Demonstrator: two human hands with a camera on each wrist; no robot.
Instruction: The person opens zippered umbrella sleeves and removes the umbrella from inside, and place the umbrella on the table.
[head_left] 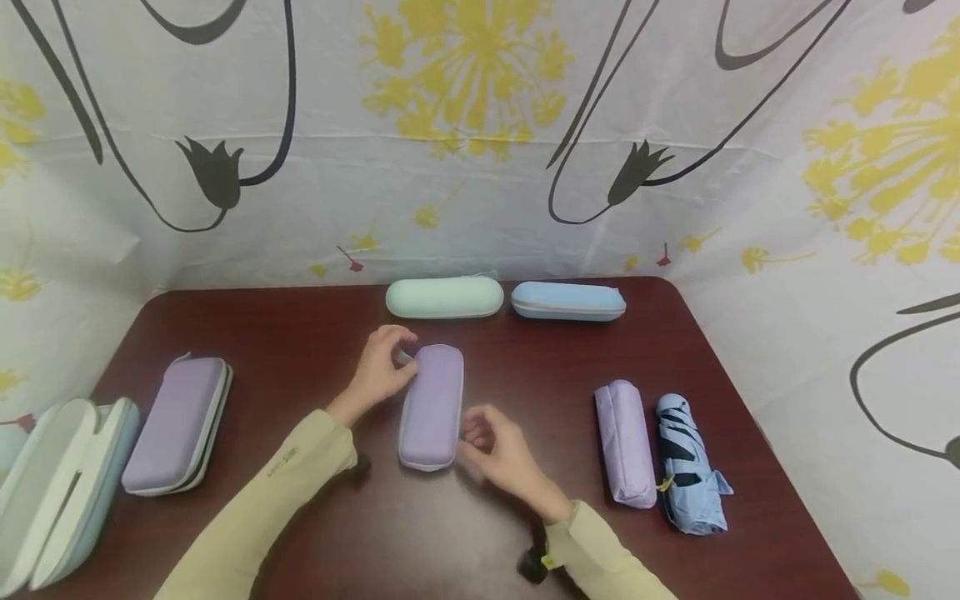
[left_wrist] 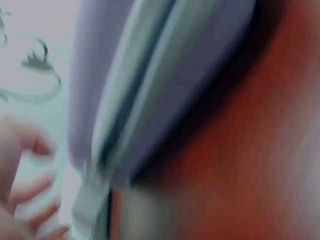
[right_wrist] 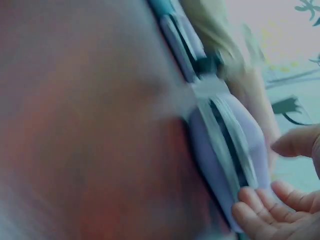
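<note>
A purple zip case [head_left: 432, 407] lies lengthwise on the dark red table between both hands. In the left wrist view the case [left_wrist: 165, 65] shows a dark slit between its pale zip edges, and a blurred pale tab at its end. Beside the case's far left corner, my left hand [head_left: 380, 367] has bent, spread fingers and holds nothing. My right hand [head_left: 504, 450] is at the near right side, fingers loosely curved. In the right wrist view its fingertips [right_wrist: 248, 197] lie at the case's slit; whether they touch cannot be told.
A mint case [head_left: 445, 298] and a blue case [head_left: 568, 302] lie along the back edge. On the left are another purple case [head_left: 180, 421] and an open light-blue case [head_left: 71, 492]. On the right lie a folded purple umbrella [head_left: 626, 442] and a folded blue umbrella [head_left: 688, 467].
</note>
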